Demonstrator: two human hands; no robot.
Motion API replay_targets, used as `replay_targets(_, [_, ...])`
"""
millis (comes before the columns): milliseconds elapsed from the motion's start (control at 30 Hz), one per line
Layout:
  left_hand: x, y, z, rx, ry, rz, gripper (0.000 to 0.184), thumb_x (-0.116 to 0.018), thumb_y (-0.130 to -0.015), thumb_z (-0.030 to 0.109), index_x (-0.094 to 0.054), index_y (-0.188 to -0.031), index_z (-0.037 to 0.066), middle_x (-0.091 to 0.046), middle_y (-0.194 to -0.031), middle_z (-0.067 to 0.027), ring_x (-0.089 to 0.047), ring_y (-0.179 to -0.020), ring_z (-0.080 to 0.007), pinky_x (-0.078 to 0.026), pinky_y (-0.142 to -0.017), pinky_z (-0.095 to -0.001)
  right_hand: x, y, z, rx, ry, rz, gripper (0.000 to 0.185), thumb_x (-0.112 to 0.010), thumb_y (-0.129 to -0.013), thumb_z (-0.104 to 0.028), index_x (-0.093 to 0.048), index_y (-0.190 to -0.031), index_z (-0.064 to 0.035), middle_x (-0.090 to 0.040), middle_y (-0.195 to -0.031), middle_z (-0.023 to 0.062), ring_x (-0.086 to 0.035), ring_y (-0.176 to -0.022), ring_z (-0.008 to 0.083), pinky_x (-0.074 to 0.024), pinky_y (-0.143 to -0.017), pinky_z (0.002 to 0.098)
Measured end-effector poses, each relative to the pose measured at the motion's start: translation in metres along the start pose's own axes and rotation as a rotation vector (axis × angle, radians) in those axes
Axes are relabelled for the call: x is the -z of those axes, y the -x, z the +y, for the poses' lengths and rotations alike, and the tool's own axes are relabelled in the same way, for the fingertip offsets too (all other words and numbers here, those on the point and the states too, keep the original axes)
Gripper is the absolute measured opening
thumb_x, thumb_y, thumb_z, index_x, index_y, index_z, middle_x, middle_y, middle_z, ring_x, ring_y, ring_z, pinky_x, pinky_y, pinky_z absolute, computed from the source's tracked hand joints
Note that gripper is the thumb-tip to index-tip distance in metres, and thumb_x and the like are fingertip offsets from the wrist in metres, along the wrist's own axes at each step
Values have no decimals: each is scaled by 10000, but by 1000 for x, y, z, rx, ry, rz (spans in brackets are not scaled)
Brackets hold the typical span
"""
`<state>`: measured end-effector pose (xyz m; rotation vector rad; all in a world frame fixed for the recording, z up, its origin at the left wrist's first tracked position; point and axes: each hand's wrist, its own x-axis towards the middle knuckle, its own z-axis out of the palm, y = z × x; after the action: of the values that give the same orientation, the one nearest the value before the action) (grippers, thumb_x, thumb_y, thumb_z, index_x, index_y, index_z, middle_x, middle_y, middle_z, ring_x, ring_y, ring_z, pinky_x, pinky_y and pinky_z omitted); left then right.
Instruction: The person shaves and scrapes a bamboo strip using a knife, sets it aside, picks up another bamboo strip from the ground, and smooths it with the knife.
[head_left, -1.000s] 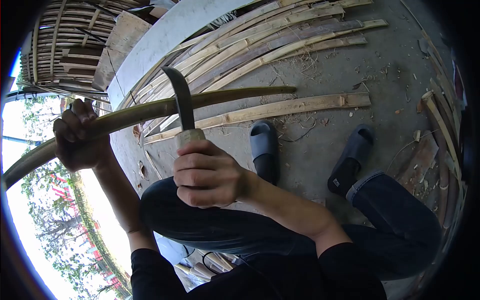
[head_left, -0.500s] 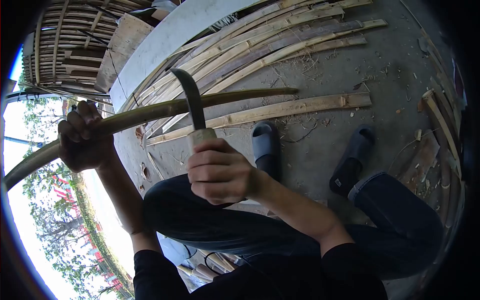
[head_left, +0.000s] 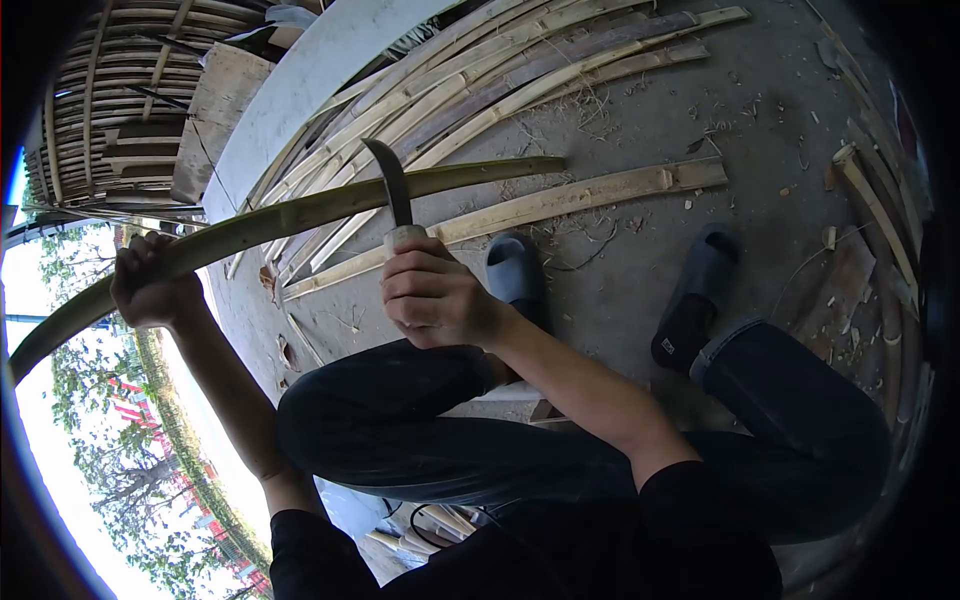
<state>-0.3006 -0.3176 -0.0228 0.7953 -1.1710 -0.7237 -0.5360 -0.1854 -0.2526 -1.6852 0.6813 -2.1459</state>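
Note:
My left hand [head_left: 155, 285] is closed around a long green-brown bamboo strip [head_left: 305, 210]. The strip crosses in front of me, one end running off past the left side of the view and the other tapering over the floor. In my right hand [head_left: 438, 298] is the pale handle of a curved knife [head_left: 397, 192], my fingers wrapped round it. Its dark hooked blade points upward in the picture and overlaps the bamboo strip; whether the edge touches the strip I cannot tell.
Many split bamboo strips [head_left: 480, 85] lie across the concrete floor [head_left: 620, 270], beside a white panel [head_left: 290, 110]. A single pale strip [head_left: 590, 205] lies nearer my slippered feet [head_left: 515, 270]. More bamboo poles [head_left: 880, 215] and shavings are at the right. A slatted rack [head_left: 90, 110] stands upper left.
My right hand and the knife have moved up in the picture. The bamboo strip has tilted to show more of its broad face. My left hand keeps its grip; the whole view has shifted slightly.

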Motion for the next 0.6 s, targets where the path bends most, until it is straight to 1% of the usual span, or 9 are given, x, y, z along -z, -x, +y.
replay_targets(33, [4,-2,-4,-5,1,-8,247,-438,-861,254,-398,-674,99,-371,-633,-54,-446,-619,-230,-416,-669,-364,7,10,18,-35,42,-6,195,-688,-644,17,-559,-742,-91,-586,-797,39,-612,-850,236,-476,-907,426])
replay_targets(100, [20,-8,-13,-31,-13,69,236,-446,-848,236,-396,-666,94,-374,-634,-52,-441,-613,-219,-415,-646,-359,39,44,73,-174,261,92,190,-695,-628,1,-561,-727,-90,-599,-787,60,-615,-840,268,-480,-861,417])
replay_targets(167, [33,-12,-19,-1,28,80,227,-447,-850,206,-398,-659,93,-382,-642,-49,-442,-609,-211,-419,-642,-346,75,89,124,-278,510,112,180,-689,-612,-6,-564,-711,-88,-614,-786,81,-618,-833,303,-477,-818,405])
replay_targets(233, [34,-15,-26,-24,-13,184,220,-440,-861,181,-403,-662,94,-390,-651,-45,-436,-601,-209,-428,-645,-341,105,102,136,-467,550,108,168,-675,-616,-2,-568,-714,-87,-621,-792,90,-618,-830,317,-477,-810,405])
replay_targets(300, [40,-20,-32,-23,-6,204,217,-436,-873,157,-408,-667,94,-393,-659,-42,-421,-595,-204,-437,-646,-339,108,94,121,-448,570,101,170,-673,-643,16,-583,-744,-86,-636,-813,93,-628,-800,294,-501,-786,377])
replay_targets(367, [51,-25,-35,40,30,200,223,-437,-884,156,-415,-671,92,-395,-662,-41,-417,-593,-203,-442,-639,-341,80,69,90,-242,397,122,182,-697,-633,-6,-587,-749,-92,-633,-818,69,-634,-820,279,-500,-827,395])
replay_targets(500, [55,-29,-40,29,-54,264,219,-423,-896,146,-416,-685,87,-392,-662,-38,-439,-604,-203,-474,-656,-368,30,32,37,-47,-18,-118,189,-720,-627,-35,-592,-752,-94,-621,-818,41,-636,-893,245,-480,-927,435])
replay_targets(567, [51,-26,-42,25,-92,315,217,-419,-898,143,-417,-690,85,-394,-663,-38,-442,-605,-204,-480,-664,-371,26,37,48,-24,-33,-156,183,-703,-629,-11,-595,-756,-86,-626,-820,44,-633,-906,253,-478,-930,431])
replay_targets(600, [47,-22,-41,21,-118,368,214,-415,-901,140,-417,-694,83,-395,-664,-37,-445,-606,-205,-486,-671,-375,34,44,63,-76,63,-87,178,-695,-633,1,-597,-758,-79,-630,-821,52,-635,-898,261,-487,-910,422])
